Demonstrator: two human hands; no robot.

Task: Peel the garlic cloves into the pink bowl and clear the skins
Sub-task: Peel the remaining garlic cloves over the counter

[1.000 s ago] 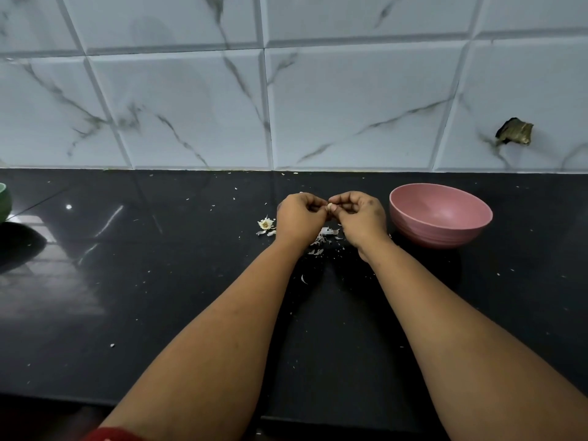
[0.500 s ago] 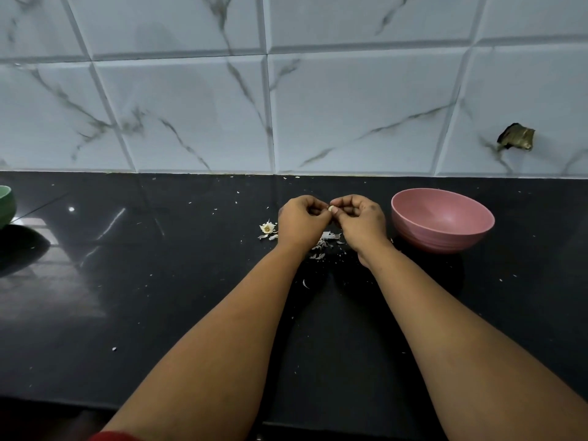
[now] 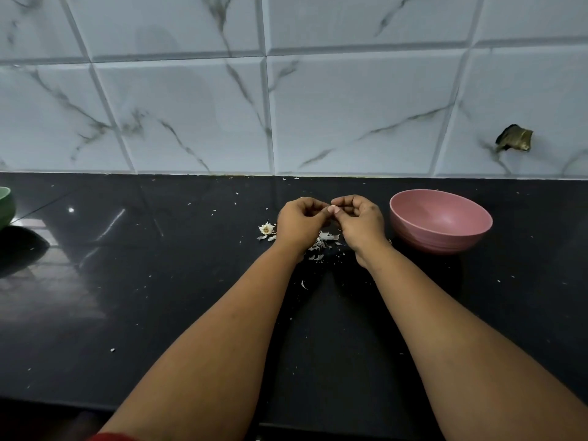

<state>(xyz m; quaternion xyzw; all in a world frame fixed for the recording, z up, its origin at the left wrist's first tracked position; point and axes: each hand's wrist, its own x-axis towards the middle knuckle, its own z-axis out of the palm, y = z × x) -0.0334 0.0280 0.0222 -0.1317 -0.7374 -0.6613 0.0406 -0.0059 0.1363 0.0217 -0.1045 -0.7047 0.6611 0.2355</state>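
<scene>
We saw both hands meet just right of the frame's centre, above the glossy black stone counter (image 3: 165, 281). The left hand (image 3: 302, 222) had its fingers curled inward, and the right hand (image 3: 361, 221) curled the same way, the two touching at their tips. Between them sat a small pale garlic clove (image 3: 334, 209), pinched from both sides; how much of its skin remained we could not tell, it was too small. Directly below the hands, on the counter, lay a loose heap of whitish papery garlic skins (image 3: 324, 241), with finer flecks scattered across the dark surface around it. Just left of the left hand rested a dried pale garlic root stub (image 3: 266, 229) with a couple of skin scraps beside it. To the right of the right hand, near but apart from it, stood the round pink plastic bowl (image 3: 440, 219), upright, its inside looking bare as far as we could see. At the far left edge we caught a sliver of a green bowl (image 3: 6, 206). Behind everything ran the white marble-veined tiled wall (image 3: 191, 106), and on it, at upper right, a dark ragged brownish patch (image 3: 514, 138).
</scene>
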